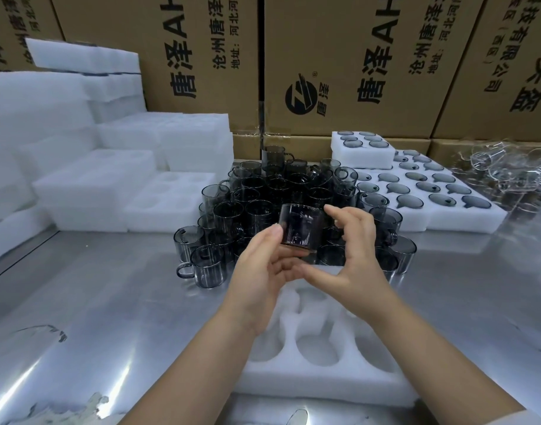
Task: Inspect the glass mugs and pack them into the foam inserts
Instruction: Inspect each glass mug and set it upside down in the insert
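- We see a bright, cool, even light that seems to fall from above the pile of mugs [263, 191].
- The table [94, 302] left of the pile throws white streaks of glare, and there are more to its right.
- The foam blocks [63, 133] left of the pile are nearly washed out.
- The boxes [355, 72] behind the pile lean and bow outward towards the frame edges.
- The mug [299, 228] just in front of the pile looks slightly smeared.
- The clear glasses [502, 173] far right of the pile are soft and hard for us to separate.
- Shadows in front of the pile are faint.
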